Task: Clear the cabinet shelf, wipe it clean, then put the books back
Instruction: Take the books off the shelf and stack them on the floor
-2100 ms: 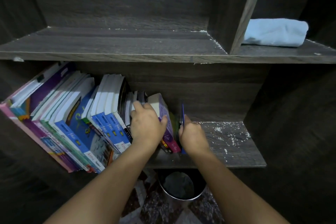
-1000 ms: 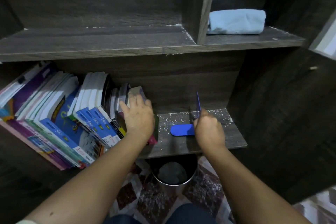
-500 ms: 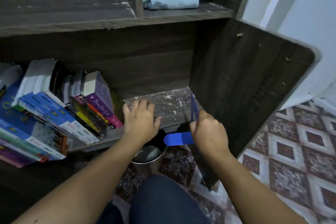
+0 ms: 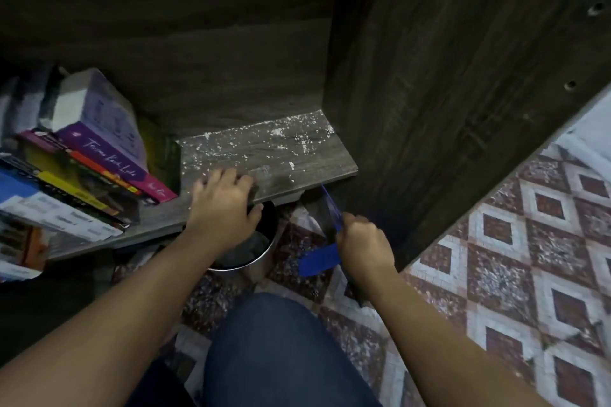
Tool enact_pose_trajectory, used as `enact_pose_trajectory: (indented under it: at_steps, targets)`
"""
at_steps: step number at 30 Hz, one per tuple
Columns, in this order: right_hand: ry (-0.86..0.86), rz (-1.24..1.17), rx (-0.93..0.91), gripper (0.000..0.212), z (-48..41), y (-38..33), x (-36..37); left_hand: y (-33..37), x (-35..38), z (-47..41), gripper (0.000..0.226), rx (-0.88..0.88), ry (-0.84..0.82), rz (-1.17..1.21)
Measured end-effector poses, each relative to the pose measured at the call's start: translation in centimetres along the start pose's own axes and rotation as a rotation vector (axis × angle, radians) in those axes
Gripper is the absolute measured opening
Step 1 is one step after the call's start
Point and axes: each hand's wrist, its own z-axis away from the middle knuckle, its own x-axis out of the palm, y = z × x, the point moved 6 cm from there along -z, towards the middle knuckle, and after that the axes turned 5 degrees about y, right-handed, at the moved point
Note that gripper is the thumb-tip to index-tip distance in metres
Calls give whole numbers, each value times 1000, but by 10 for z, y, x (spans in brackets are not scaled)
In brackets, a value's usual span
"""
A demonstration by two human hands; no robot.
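- Right hand (image 4: 363, 241): fingers curled tight round a blue bookend (image 4: 318, 263), held by its thin upright plate. The flat base tongue points left, toward the bin.
- Blue bookend, position: off the shelf, in front of and lower than the shelf's right front corner, in the air above the floor.
- Left hand (image 4: 221, 205): laid on the front edge of the shelf (image 4: 281, 155), fingers spread and only lightly bent on the board's top, thumb hanging past the edge. It holds nothing.
- Shelf: grey wood-grain board. The bare right half is strewn with white specks and crumbs, thickest toward the back and the right rear corner.
- Books (image 4: 66, 182): a row on the shelf's left half, leaning, spines outward. They include blue, yellow and orange spines. The far-left ones run out of view.
- Purple book (image 4: 112, 155): rightmost of the row, white script on its spine, just left of the left hand and apart from it.
- Metal bin (image 4: 264, 259): round, shiny, on the floor beneath the shelf's front edge, directly under the left hand. Its contents are dark and unclear.
- Back panel (image 4: 198, 43): dark wood grain, behind the shelf.
- Side panel (image 4: 446, 92): dark wood grain, upright, closing the shelf on the right, with several small holes near its outer edge.
- Floor tiles (image 4: 529, 258): maroon speckled diamonds framed in white, to the right of the cabinet and under the bin.
- Knee (image 4: 281, 350): the person's, in blue denim, at bottom centre between the forearms.
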Motion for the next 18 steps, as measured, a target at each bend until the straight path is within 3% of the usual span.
enact_pose_trajectory:
  at_steps: [6,12,18]
  targets:
    - [-103,-4,73,27,-30,14,68,-10,45,-11,48,39,-76,111]
    - [-80,-99,144,31,-50,25,122,-17,64,-29,32,147,69,185]
    - [-130,-89,174,46,-60,35,166,-24,67,-25,42,167,172,271]
